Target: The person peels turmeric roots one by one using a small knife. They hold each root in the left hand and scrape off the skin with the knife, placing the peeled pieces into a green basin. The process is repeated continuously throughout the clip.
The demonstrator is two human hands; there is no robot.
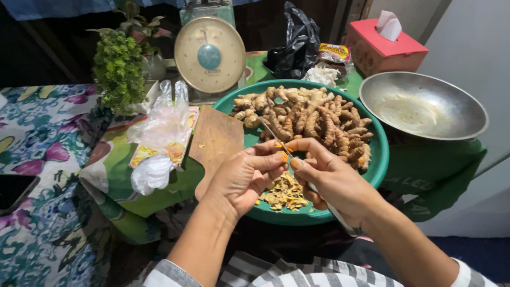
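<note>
wall (467,48): pale, right | floral cloth (48,159): left | dim backdrop

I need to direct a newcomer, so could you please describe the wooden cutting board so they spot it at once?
Start at the big green basin full of turmeric roots. Leaning on its left rim, below the round weighing scale, is the wooden cutting board: the only flat brown slab, beside crinkled clear plastic bags.

Orange-fleshed turmeric piece (280,150) against thin knife blade (273,135), above green basin (378,159).

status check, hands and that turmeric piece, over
Left hand pinching turmeric piece. Right hand gripping knife against it. Above green basin; nothing blocking.
</note>
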